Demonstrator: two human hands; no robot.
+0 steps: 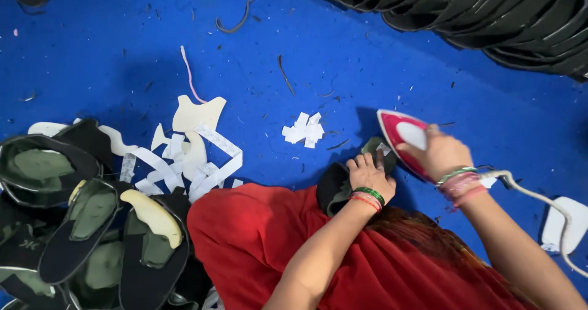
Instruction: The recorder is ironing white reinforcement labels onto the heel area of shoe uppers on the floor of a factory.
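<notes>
Blue floor covering throughout, flecked with dark trimmings and thread.

Labels and paper: small heap of white rectangular tabs just left of and above the left hand, apart from it. One white tab lying on the green piece, just beyond the left fingertips. Larger tangle of white paper strips well to the left of both hands, with a cream cut-out shape on its upper edge. White flat object to the right of the right forearm, beside the cord.

Grip, right hand: closed around the white handle of a red-and-white iron, knuckles up, iron tilted with its tip pointing away up-left, apparently down on the floor. Grey cord running off behind the wrist. Green and pink bangles on that wrist.

Grip, left hand: fingers spread flat, palm down, pressing on a dark footbed piece with green lining; not curled round it. Piece lying between the two hands' reach, against red cloth over the lap, its far end next to the iron's edge. Contact of iron and piece: cannot tell.

Pile of similar black-and-green footbeds far left of the left hand. Row of stacked black soles well beyond the right hand.
</notes>
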